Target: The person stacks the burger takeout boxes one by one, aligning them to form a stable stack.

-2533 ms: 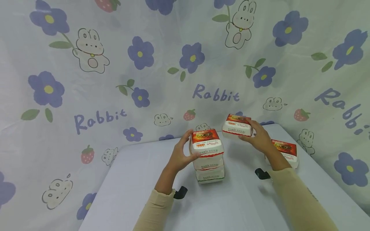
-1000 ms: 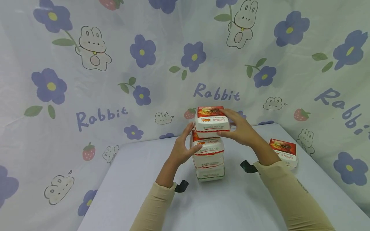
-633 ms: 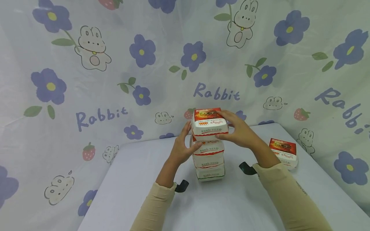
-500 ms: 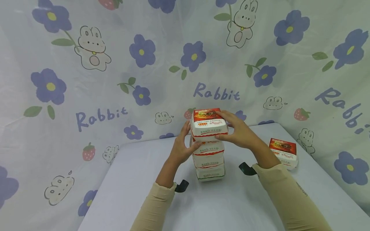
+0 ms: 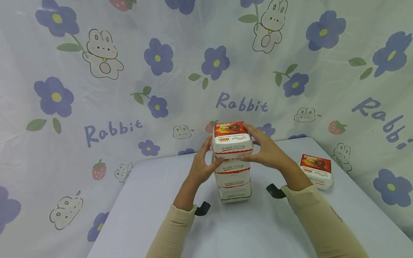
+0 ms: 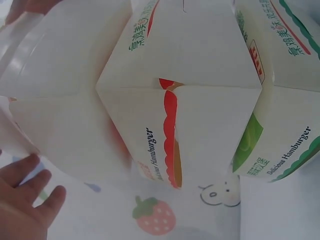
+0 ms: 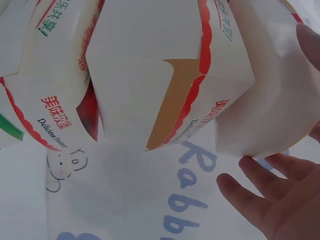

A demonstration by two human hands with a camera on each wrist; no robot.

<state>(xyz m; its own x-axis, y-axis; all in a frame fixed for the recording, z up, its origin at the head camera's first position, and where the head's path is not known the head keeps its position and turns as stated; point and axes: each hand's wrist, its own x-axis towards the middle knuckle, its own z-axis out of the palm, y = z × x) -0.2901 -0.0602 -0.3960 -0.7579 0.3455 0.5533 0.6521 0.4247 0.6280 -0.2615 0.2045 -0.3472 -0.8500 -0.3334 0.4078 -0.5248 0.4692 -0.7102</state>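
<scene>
A stack of several white-and-red paper burger boxes stands on the table in the head view. My right hand (image 5: 267,150) holds the top burger box (image 5: 232,145) at its right side, thumb at the lower front edge and fingers behind. My left hand (image 5: 200,165) grips the stack's left side near the top, its thumb in front where the top box meets the second burger box (image 5: 233,167). In the left wrist view, my left fingers (image 6: 31,192) touch the edge of the leftmost box. The right wrist view shows my right fingers (image 7: 265,185) spread beside the box's far edge.
A single burger box (image 5: 317,170) sits near the table's right edge, beyond my right forearm. The white table (image 5: 155,200) meets a curtain (image 5: 180,89) printed with flowers and rabbits at the back. Black wrist mounts (image 5: 202,209) jut inward from the sleeves.
My right hand has carried the burger box left and down onto the top of the stack, where it shifts slightly left. The left hand has stayed at the stack's left side.
</scene>
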